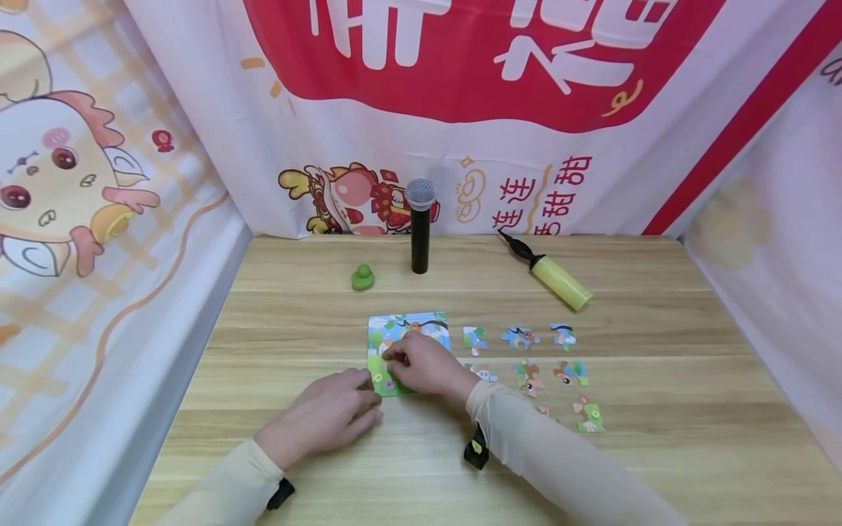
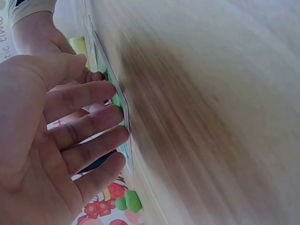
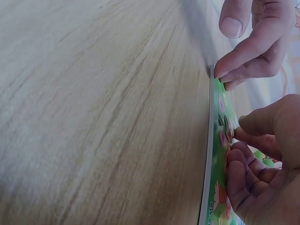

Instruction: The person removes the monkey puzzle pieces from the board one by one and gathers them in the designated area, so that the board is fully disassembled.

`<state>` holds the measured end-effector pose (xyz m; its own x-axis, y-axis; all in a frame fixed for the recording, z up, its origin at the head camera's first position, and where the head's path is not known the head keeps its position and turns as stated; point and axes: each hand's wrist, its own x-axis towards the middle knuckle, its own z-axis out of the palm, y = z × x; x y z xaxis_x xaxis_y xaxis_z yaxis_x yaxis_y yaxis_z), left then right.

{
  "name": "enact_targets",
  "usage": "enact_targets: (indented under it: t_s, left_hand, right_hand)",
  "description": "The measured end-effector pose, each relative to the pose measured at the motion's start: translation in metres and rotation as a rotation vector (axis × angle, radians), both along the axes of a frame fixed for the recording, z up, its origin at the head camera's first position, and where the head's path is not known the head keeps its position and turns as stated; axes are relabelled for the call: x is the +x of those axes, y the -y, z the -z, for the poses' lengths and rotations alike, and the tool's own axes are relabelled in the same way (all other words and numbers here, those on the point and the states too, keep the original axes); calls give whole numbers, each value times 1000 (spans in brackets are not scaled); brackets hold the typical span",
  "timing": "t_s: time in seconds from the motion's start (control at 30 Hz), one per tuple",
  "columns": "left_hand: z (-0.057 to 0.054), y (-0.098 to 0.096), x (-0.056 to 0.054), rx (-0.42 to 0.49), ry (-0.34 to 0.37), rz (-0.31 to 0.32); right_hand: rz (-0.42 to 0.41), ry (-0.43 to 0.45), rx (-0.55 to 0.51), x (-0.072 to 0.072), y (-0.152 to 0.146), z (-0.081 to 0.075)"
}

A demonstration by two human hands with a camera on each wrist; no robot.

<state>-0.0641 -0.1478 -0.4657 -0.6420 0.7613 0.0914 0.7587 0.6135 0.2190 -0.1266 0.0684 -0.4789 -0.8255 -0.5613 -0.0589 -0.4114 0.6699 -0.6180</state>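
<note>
A square jigsaw puzzle board (image 1: 378, 380) with a picture of sky, branch and grass lies flat on the table. My right hand (image 1: 426, 363) is over its middle, thumb and forefinger pinching a small puzzle piece (image 3: 228, 129) that stands tilted against the board's surface. The other fingers of that hand are curled above the picture. My left hand (image 1: 329, 410) rests at the board's near left corner, its fingers (image 2: 96, 119) extended and the tips at the edge. In the head view the right hand and wrist hide much of the board's right half.
Loose puzzle pieces (image 1: 522, 337) lie in rows right of the board, some partly behind my right forearm. Behind stand a green duck-like toy (image 1: 362, 277) and a black microphone (image 1: 419, 226). A yellow hand pump (image 1: 559, 280) lies at the back right. Printed cloth (image 1: 421, 131) hangs behind the table.
</note>
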Motion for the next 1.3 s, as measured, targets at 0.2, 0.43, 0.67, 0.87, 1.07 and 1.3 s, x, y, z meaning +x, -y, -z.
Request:
enact_targets:
  t_s: [0.2, 0.43, 0.67, 0.87, 1.07, 1.3]
  left_hand:
    - [-2, 0, 0, -24, -37, 8]
    - [-5, -1, 2, -56, -5, 6]
    - [-5, -1, 1, -33, 15, 7]
    - [-3, 0, -3, -1, 29, -13]
    - [-7, 5, -9, 5, 34, -68]
    - [-5, 10, -17, 11, 29, -122]
  right_hand:
    - [-8, 18, -23, 1, 1, 0]
    - [15, 61, -97, 4, 3, 0]
    - [69, 135, -226, 5, -11, 1]
    - [101, 269, -243, 21, -71, -22]
    - [35, 230, -116, 48, -127, -28]
    - [-17, 186, -97, 67, -145, -20]
